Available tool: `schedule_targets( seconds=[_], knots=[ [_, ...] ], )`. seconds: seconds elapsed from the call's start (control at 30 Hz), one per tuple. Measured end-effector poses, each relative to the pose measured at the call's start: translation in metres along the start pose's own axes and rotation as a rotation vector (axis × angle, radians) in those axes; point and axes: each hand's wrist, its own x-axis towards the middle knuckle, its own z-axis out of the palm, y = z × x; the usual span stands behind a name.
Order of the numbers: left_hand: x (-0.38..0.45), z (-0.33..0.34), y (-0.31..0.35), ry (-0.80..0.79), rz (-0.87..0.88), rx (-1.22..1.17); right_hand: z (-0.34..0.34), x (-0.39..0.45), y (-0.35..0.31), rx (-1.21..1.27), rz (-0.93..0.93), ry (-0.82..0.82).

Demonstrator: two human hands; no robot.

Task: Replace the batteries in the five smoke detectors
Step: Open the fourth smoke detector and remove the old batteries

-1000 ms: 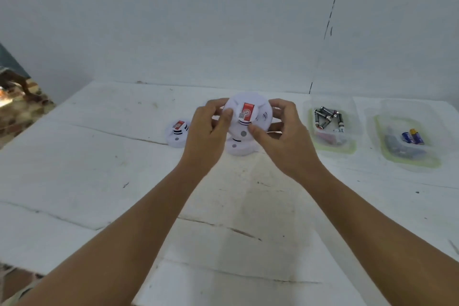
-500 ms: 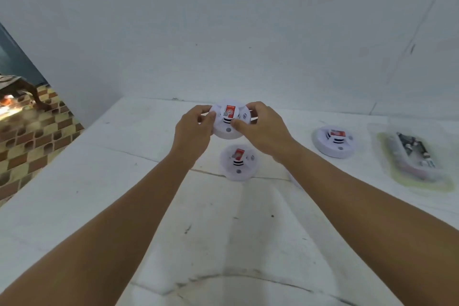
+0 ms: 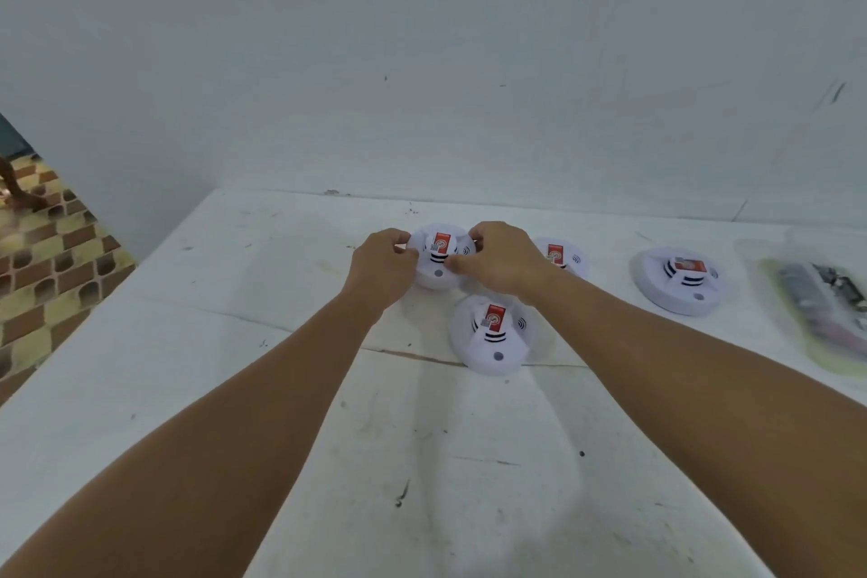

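Left hand [image 3: 382, 260] and right hand [image 3: 499, 258] grip held smoke detector [image 3: 438, 260] from both sides, near desk [image 3: 234, 343] back edge, equally near.

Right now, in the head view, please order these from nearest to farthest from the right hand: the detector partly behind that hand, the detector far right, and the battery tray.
Measured from the right hand:
1. Detector partly behind the hand, just to its right, partly hidden by it.
2. Far-right detector, standing alone further right.
3. Battery tray, at the table's right edge, blurred.
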Motion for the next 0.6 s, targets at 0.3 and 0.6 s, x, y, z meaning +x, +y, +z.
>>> schedule_targets(
  seconds=[0.3, 0.6],
  knots=[
    [0.007, 0.000, -0.004, -0.003, 0.042, 0.173, 0.010, 0.007, 0.005, -0.016, -0.003, 0.013],
    [0.002, -0.002, 0.002, 0.103, 0.114, 0.196, -0.010, -0.010, 0.007, -0.067, -0.097, 0.123]
  ],
)
